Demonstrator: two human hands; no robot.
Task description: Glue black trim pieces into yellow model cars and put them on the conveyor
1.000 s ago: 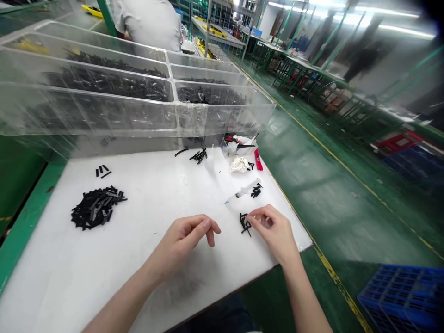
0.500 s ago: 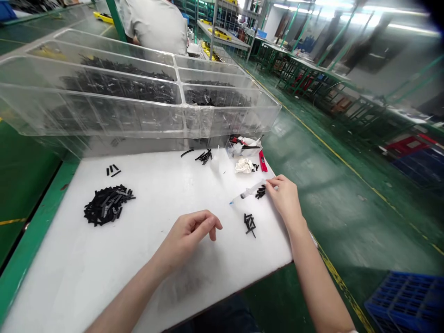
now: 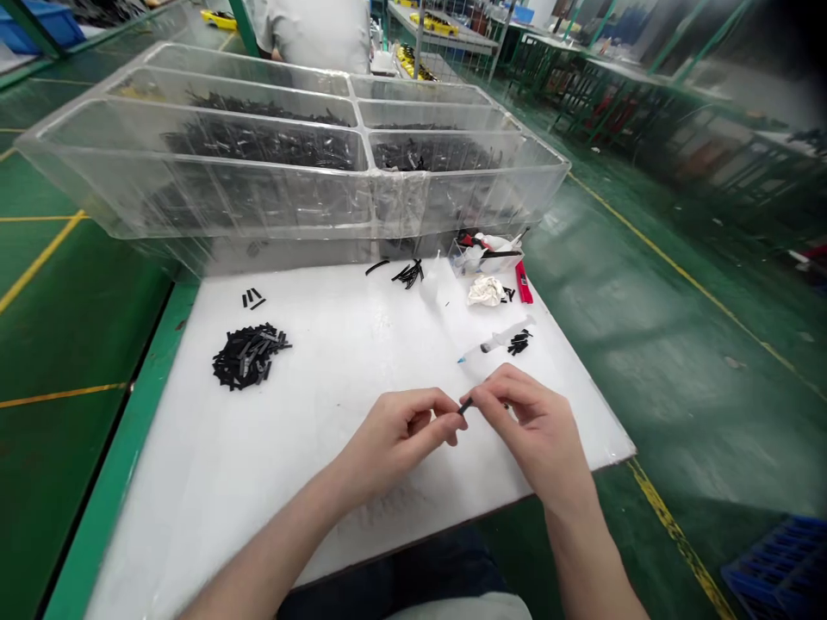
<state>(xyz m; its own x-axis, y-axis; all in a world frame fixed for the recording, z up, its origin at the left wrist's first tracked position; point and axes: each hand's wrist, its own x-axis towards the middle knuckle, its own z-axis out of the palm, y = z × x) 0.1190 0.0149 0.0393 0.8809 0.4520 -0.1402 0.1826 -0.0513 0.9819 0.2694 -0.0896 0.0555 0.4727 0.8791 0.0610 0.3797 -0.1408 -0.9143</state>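
My left hand point(image 3: 401, 435) and my right hand point(image 3: 536, 430) meet over the front of the white table point(image 3: 310, 448). Both pinch a small black plastic piece point(image 3: 464, 405) between their fingertips. Just beyond the hands lies a syringe point(image 3: 494, 341) with a few black pieces point(image 3: 518, 344) beside it. A heap of black pieces point(image 3: 247, 354) sits at the table's left. My right hand covers the spot where a small cluster of black pieces lay.
A clear divided bin point(image 3: 297, 155) full of black parts stands along the table's far side. Near it lie a crumpled white wad point(image 3: 486, 291), a red tool point(image 3: 523, 282) and a small clear tray point(image 3: 484, 254). A person's back point(image 3: 316, 30) shows behind the bin.
My right hand came back from beside the syringe to the middle front. My left hand closed and met it, and both now pinch a black piece. The camera view shifted left.
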